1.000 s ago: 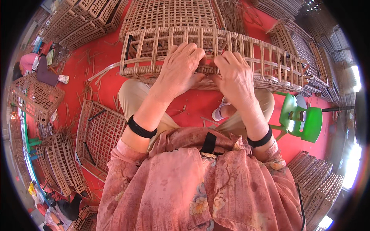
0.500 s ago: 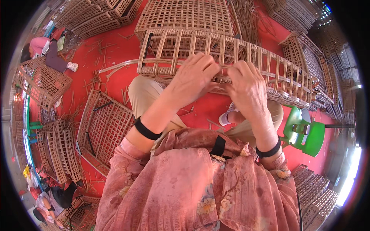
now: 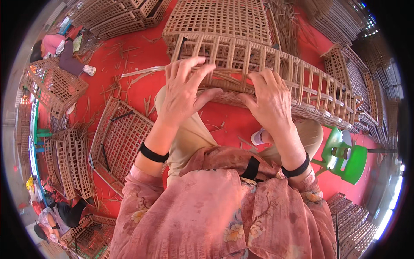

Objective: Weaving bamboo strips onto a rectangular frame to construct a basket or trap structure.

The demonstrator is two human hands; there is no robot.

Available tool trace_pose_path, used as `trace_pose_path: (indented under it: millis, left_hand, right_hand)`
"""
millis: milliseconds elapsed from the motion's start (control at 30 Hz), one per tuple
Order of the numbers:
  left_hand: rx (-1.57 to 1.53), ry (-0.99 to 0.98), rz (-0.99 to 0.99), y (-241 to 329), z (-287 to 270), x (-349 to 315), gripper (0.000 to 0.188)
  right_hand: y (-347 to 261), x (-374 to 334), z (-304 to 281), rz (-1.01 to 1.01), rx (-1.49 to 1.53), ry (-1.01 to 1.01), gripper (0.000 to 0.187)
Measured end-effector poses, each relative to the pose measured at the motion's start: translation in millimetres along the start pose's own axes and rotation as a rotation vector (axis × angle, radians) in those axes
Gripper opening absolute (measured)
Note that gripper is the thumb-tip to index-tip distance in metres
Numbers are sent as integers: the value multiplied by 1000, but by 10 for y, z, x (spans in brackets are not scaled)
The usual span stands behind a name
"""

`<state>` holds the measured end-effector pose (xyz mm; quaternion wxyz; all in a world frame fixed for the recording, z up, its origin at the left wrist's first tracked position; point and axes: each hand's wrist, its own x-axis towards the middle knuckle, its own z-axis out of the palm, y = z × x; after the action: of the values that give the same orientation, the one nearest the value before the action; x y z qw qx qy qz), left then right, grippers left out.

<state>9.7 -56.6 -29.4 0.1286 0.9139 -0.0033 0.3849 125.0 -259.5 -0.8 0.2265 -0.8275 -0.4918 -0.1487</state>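
The wicker basket point(image 3: 282, 55) at twelve o'clock seems light, stiff (best held by its rim point(image 3: 297, 59)). Left hand point(image 3: 180, 95): fingers loosely spread, seemingly empty. Right hand point(image 3: 274, 101): fingers curled, can't tell if gripping.

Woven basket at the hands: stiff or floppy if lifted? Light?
The woven basket probably holds its shape: thickly wrapped rim. Likely light for its size: open lattice. Strips jutting out left may flop, their ends free.
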Motion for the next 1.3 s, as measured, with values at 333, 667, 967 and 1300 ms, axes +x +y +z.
trace_pose_path:
  millis: [333,667,967,1300]
  left_hand:
    - [71,-76,-84,-84,-87,-58,42]
    - [-151,-71,-213,-509,-223,2,19]
    - [41,-316,-132,-398,-411,66,20]
    - [-151,9,-478,-859,-389,-129,24]
  right_hand:
    - [-31,16,-1,21,-69,-43,39]
    - [-175,77,43,-26,-63,57,39]
    - [-245,236,141,-87,-4,12,38]
    - [-229,391,247,-84,105,-30,38]
